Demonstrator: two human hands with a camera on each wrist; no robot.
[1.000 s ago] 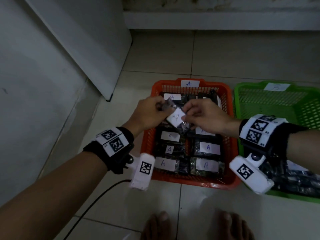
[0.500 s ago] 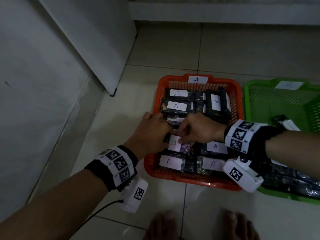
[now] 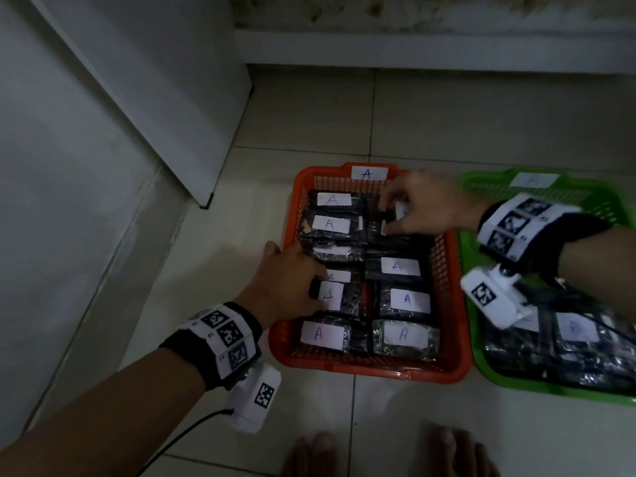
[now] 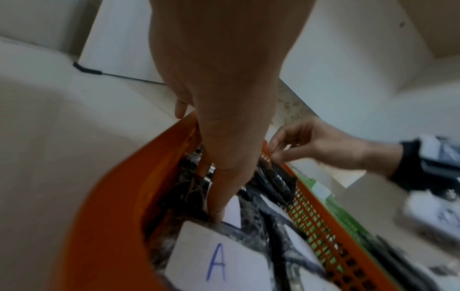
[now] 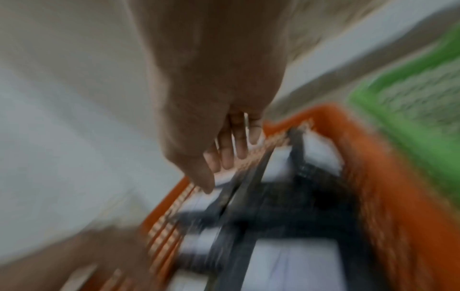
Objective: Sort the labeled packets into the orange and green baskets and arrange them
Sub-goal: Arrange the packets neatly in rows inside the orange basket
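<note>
glossy black packets with white paper "a" labels lie in two rows inside the orange basket (image 3: 451, 359), a slotted plastic tray. the left hand (image 3: 289, 284) presses one packet (image 3: 344, 297) with straight fingers. the right hand (image 3: 430, 204) pinches a standing packet (image 3: 390, 218) at the far end. the green basket (image 3: 481, 370) sits just beside.

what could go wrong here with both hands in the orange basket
1. The left hand presses a sideways-turned packet into a packed row; it may stay crooked or ride up over its neighbours.
2. The right hand pinches a packet at the far end of the orange basket; lifting it could disturb the stacked ones beside it.
</note>
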